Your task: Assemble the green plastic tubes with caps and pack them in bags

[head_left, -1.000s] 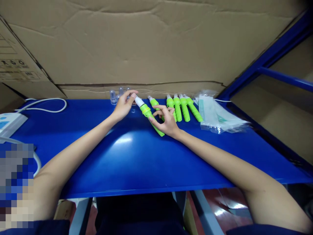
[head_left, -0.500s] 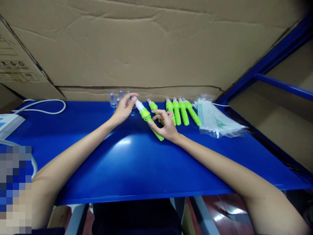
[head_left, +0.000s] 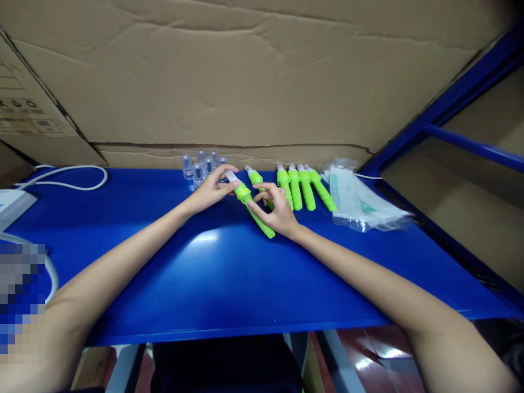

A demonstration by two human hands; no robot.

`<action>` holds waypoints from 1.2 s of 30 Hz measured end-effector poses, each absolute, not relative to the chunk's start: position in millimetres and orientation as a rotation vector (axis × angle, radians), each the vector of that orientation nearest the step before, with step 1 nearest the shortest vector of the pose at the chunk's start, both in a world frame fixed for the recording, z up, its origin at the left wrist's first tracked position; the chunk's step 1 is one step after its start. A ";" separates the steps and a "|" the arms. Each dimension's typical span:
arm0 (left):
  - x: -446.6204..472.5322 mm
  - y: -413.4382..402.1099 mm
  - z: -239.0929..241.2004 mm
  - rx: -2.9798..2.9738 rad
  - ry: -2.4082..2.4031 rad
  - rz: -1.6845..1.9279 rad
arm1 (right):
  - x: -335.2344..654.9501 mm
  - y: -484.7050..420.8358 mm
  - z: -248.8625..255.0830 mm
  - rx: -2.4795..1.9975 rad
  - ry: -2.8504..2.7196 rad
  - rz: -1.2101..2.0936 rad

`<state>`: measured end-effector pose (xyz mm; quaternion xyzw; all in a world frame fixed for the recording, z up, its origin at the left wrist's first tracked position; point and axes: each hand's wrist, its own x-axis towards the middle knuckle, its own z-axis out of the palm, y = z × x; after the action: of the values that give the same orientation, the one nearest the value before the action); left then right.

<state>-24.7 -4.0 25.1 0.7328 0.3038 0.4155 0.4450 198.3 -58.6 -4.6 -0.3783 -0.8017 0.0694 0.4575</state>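
Observation:
A lime-green tube-shaped handle with a yellow ring and a clear tip slants in front of me, above the blue table. Around its clear upper end, the thumb and fingers of my left hand are closed. My right hand pinches the green body below the ring, its other fingers partly curled. Just behind the right hand lies another green handle, partly hidden by it. Several more green handles lie side by side to the right. Clear plastic caps stand behind my left hand.
The blue table meets a cardboard wall at the back. Flat clear plastic bags lie at the right. A white cable loops near a white device at the left. A blue metal frame rises on the right.
My left hand has slid down toward the yellow ring. The clear tip now sits closer to the green part, and less white shows. My right hand has barely moved.

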 end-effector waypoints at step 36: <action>-23.5 43.0 45.8 2.828 1.591 0.920 | 186.1 -56.1 -9.8 -0.992 -1.972 0.719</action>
<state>-23.5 43.0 45.8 0.8329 0.4686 0.2709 -0.1152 186.1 -56.1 -9.8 -0.3918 -0.7791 0.2841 0.3984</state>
